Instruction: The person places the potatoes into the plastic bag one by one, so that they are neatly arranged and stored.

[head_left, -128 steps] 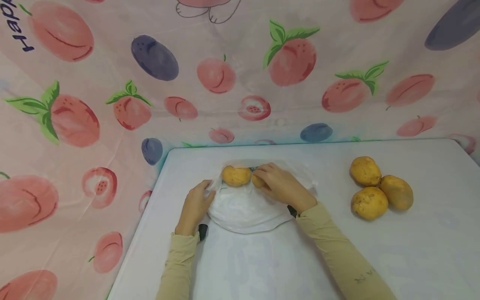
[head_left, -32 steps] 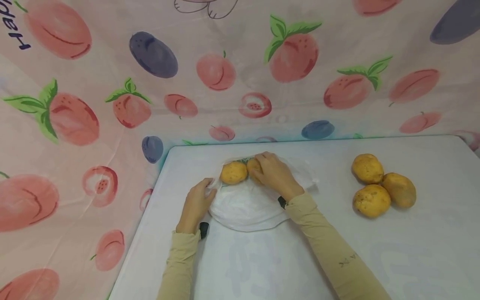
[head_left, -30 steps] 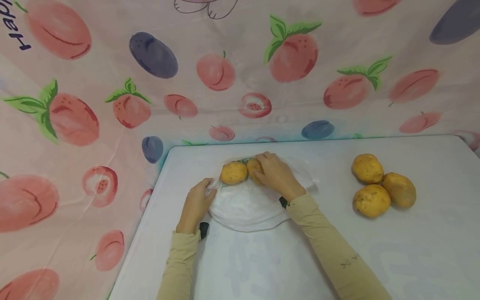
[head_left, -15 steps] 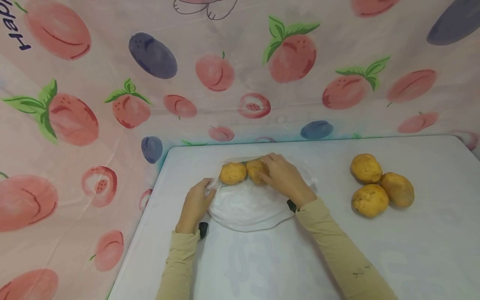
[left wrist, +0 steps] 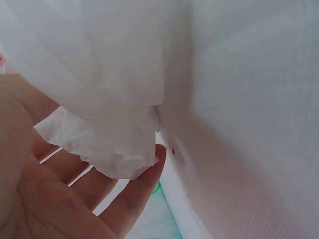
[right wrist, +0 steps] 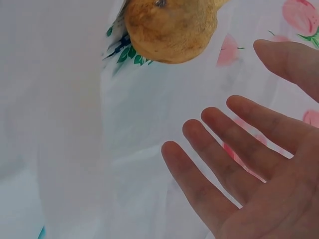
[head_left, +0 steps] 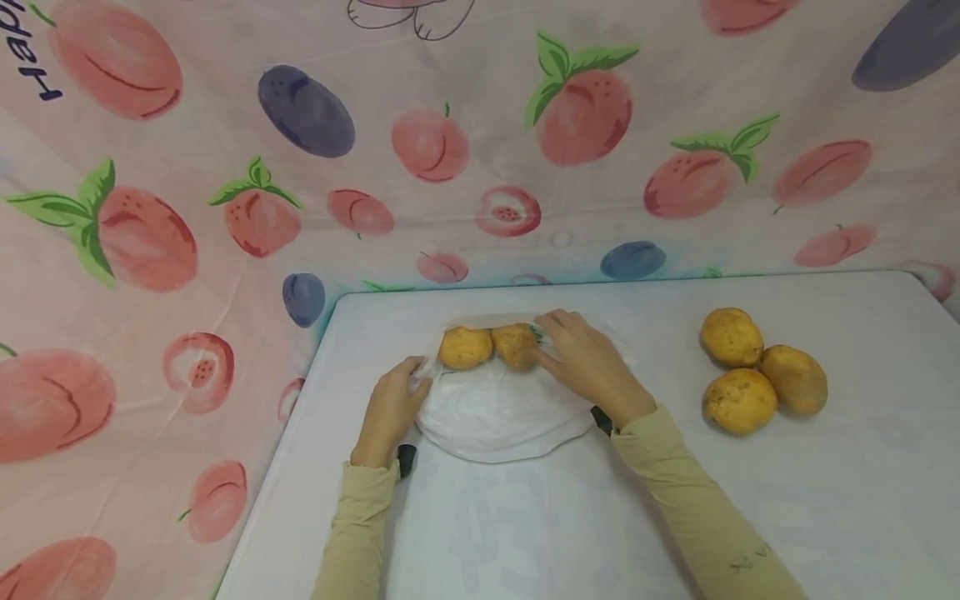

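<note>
A white plastic bag (head_left: pixel 495 421) lies on the table with its mouth spread. Two potatoes sit side by side at its opening: a left potato (head_left: pixel 466 347) and a right potato (head_left: pixel 516 346). My left hand (head_left: pixel 392 410) holds the bag's left edge; in the left wrist view the crumpled film (left wrist: pixel 119 144) passes between thumb and fingers. My right hand (head_left: pixel 588 362) is just right of the right potato. In the right wrist view its fingers (right wrist: pixel 214 169) are spread and nearly straight, holding nothing, with the potato (right wrist: pixel 172 30) apart from them above.
Three more potatoes (head_left: pixel 738 402) are grouped touching on the right side of the white table (head_left: pixel 525 533). A fruit-print cloth (head_left: pixel 465 92) hangs behind and to the left of the table. The table's back edge runs close behind the bag.
My right hand first carried the second potato in beside the first, then let go and drew back to the right. My left hand has stayed at the bag's edge.
</note>
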Motion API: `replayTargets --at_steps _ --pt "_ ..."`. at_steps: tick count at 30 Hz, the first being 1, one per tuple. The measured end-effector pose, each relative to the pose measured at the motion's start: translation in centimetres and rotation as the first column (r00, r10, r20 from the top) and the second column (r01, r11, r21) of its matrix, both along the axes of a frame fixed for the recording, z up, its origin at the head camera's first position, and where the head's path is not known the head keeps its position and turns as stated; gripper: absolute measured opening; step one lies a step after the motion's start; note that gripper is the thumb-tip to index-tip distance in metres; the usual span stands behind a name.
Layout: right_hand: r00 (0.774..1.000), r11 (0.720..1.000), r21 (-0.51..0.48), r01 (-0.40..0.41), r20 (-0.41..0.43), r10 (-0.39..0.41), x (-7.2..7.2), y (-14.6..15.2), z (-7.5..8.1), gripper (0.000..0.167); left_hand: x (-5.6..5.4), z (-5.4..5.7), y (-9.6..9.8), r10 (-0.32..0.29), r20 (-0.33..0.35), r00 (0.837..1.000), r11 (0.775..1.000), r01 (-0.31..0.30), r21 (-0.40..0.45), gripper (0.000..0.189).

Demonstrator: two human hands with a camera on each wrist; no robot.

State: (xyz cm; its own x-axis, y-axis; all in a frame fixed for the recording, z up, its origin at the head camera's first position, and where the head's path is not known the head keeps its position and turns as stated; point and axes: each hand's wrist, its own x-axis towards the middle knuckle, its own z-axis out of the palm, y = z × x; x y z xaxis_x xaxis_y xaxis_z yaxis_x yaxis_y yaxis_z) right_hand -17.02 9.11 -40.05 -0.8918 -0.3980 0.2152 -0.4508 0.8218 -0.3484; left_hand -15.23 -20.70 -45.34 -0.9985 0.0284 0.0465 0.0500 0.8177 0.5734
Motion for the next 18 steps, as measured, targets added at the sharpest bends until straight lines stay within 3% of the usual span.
replayTargets --at_steps 9,18 --pt "1.0 1.0 -0.001 -0.007 -0.03 0.007 0.8 1.5 0.1 0.048 0.0 0.0 0.0 0.0 -0.003 1.0 1.0 0.0 -0.001 0.04" --pt "1.0 0.999 0.033 0.016 0.002 -0.016 1.6 3.2 0.1 0.047 0.0 -0.2 -0.1 0.006 -0.004 1.0 1.0 -0.006 -0.007 0.04"
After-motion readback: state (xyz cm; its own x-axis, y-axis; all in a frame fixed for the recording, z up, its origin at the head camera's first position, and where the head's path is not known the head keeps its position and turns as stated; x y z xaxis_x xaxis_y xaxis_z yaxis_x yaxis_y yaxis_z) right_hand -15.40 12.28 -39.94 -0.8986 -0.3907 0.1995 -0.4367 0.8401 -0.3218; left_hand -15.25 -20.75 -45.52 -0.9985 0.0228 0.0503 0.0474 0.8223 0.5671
